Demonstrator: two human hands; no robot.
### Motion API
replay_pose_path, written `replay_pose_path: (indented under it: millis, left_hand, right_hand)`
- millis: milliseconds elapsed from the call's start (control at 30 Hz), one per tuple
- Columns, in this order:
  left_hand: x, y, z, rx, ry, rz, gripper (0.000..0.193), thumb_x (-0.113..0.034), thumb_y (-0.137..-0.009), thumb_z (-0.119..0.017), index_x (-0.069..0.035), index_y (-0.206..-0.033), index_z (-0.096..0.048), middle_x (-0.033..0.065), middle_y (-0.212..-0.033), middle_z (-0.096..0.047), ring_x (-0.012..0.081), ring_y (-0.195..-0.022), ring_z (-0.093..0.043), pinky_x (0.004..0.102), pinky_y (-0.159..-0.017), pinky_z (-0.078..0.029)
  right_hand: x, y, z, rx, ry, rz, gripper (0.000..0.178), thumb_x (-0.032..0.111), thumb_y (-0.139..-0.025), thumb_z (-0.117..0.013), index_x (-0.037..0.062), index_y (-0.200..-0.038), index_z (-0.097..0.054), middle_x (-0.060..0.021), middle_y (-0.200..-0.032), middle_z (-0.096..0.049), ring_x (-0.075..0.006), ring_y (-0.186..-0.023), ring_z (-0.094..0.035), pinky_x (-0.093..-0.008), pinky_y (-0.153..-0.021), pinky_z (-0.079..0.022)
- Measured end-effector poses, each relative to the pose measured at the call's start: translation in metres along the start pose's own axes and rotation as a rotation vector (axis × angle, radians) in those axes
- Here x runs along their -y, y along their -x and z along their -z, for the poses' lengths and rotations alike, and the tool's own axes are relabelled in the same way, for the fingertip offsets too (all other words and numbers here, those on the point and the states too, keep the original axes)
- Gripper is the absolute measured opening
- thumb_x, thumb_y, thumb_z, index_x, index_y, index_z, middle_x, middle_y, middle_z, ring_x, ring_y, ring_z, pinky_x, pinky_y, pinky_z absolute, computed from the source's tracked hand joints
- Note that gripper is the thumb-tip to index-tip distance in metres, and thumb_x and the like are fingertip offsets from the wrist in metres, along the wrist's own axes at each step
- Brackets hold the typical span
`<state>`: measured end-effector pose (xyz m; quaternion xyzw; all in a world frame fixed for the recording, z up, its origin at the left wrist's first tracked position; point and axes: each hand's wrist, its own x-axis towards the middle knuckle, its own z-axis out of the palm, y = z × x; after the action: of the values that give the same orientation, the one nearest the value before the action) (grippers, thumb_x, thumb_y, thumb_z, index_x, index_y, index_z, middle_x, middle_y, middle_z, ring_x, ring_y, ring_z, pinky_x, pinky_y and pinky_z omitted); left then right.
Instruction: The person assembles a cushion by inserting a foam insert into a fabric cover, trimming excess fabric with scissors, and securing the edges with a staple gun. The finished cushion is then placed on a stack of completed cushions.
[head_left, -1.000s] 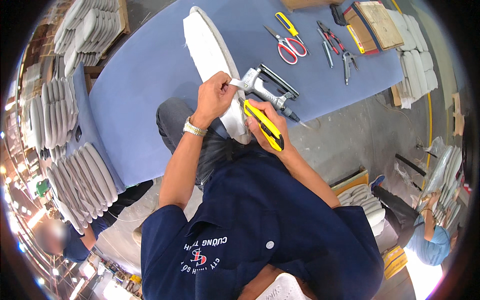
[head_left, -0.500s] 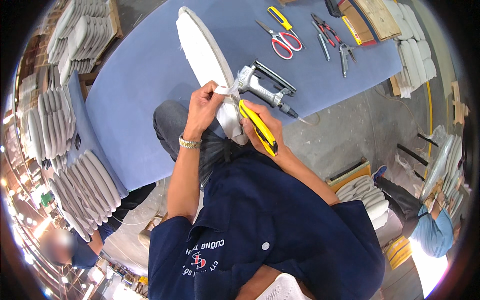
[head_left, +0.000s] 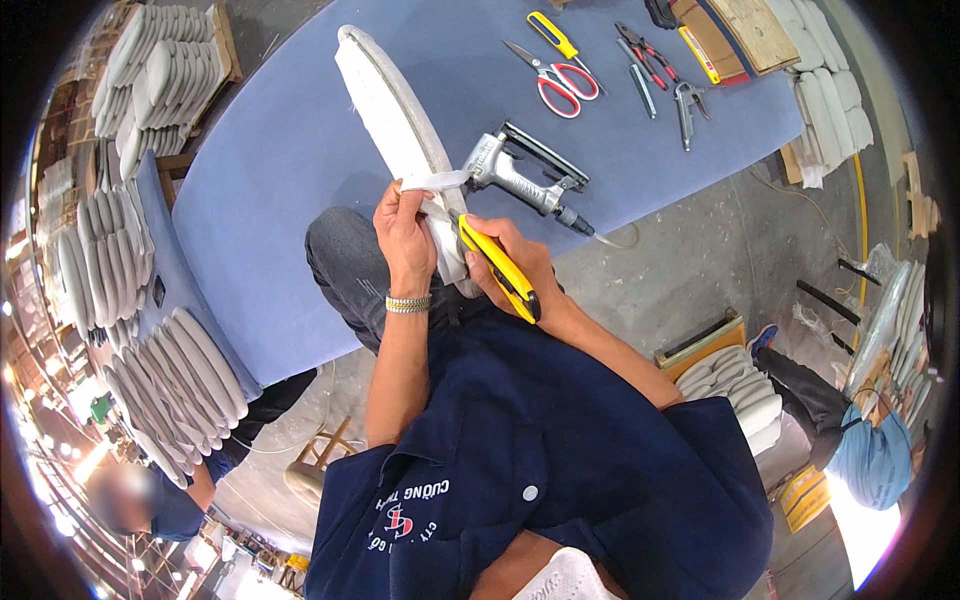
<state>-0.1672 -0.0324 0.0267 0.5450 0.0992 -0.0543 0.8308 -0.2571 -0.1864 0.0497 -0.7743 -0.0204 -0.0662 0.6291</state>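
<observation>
A long padded piece (head_left: 395, 110), white with a grey edge, slants from the blue table toward my lap. Near its lower end, my left hand (head_left: 405, 235) pinches a loose white fabric strip (head_left: 437, 181) that stretches across the piece. My right hand (head_left: 512, 262) grips a yellow utility knife (head_left: 500, 268), its tip against the grey edge just below the strip. The blade itself is too small to make out. Right of the padded piece, a silver pneumatic staple gun (head_left: 520, 175) lies on the table with its hose attached.
On the blue table (head_left: 270, 200) lie red-handled scissors (head_left: 553, 80), a yellow screwdriver (head_left: 552, 35), red pliers (head_left: 648, 55) and an air blow gun (head_left: 688, 110). Stacked grey pads (head_left: 175, 385) stand at left. A co-worker (head_left: 150, 500) is at lower left, another (head_left: 865, 450) at right.
The padded piece has shifted slightly left. My right hand has moved left and a little down with the knife. My left wrist has swung right, and the strip now lies flatter across the piece.
</observation>
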Motion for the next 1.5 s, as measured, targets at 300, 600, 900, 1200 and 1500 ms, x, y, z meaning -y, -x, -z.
replay_pose_path:
  millis: [300,600,900,1200,1500]
  left_hand:
    - [0.002,0.003,-0.002,-0.093,0.015,-0.063,0.018,-0.01,-0.101,-0.057,-0.005,-0.085,-0.061,0.0014,-0.087,-0.065,0.0095,-0.083,-0.057,0.0268,-0.08,-0.046]
    - [0.003,0.002,-0.01,-0.147,0.083,-0.098,0.018,-0.008,-0.1,-0.059,-0.004,-0.082,-0.061,0.0005,-0.083,-0.064,0.008,-0.078,-0.056,0.0253,-0.076,-0.044]
    - [-0.013,0.003,-0.035,0.093,-0.968,-0.588,0.009,-0.006,-0.091,-0.068,-0.004,-0.084,-0.062,0.0065,-0.08,-0.062,0.0223,-0.077,-0.059,0.0315,-0.082,-0.048]
    - [-0.003,-0.023,-0.036,0.27,-1.102,-0.652,0.015,-0.011,-0.101,-0.059,-0.003,-0.088,-0.06,0.0061,-0.074,-0.074,0.0165,-0.064,-0.063,0.0322,-0.078,-0.053]
    - [0.007,-0.019,-0.036,0.177,-1.064,-0.632,0.02,-0.014,-0.103,-0.058,-0.003,-0.086,-0.059,0.006,-0.073,-0.073,0.012,-0.058,-0.061,0.0277,-0.059,-0.047]
  right_hand:
    - [0.005,0.008,0.002,0.079,0.004,-0.013,0.037,0.011,-0.096,-0.065,0.0097,-0.131,-0.052,-0.0119,-0.087,-0.063,-0.028,-0.07,-0.064,-0.0356,-0.063,-0.052]
    - [0.01,0.025,0.008,0.059,-0.035,-0.075,0.039,0.008,-0.095,-0.067,0.0125,-0.132,-0.055,-0.007,-0.086,-0.068,-0.0154,-0.069,-0.066,-0.0287,-0.066,-0.054]
    - [0.009,0.026,0.017,0.056,-0.027,-0.126,0.034,0.012,-0.096,-0.066,0.0086,-0.129,-0.056,-0.0104,-0.092,-0.072,-0.0186,-0.074,-0.071,-0.0294,-0.067,-0.056]
    - [0.003,0.026,0.02,0.007,-0.099,-0.131,0.031,0.012,-0.097,-0.065,0.0082,-0.126,-0.055,-0.0131,-0.095,-0.074,-0.026,-0.075,-0.074,-0.0333,-0.068,-0.058]
    - [0.006,0.036,0.024,0.049,-0.078,-0.181,0.033,0.013,-0.097,-0.065,0.0087,-0.128,-0.055,-0.0156,-0.097,-0.073,-0.0299,-0.078,-0.075,-0.0354,-0.07,-0.058]
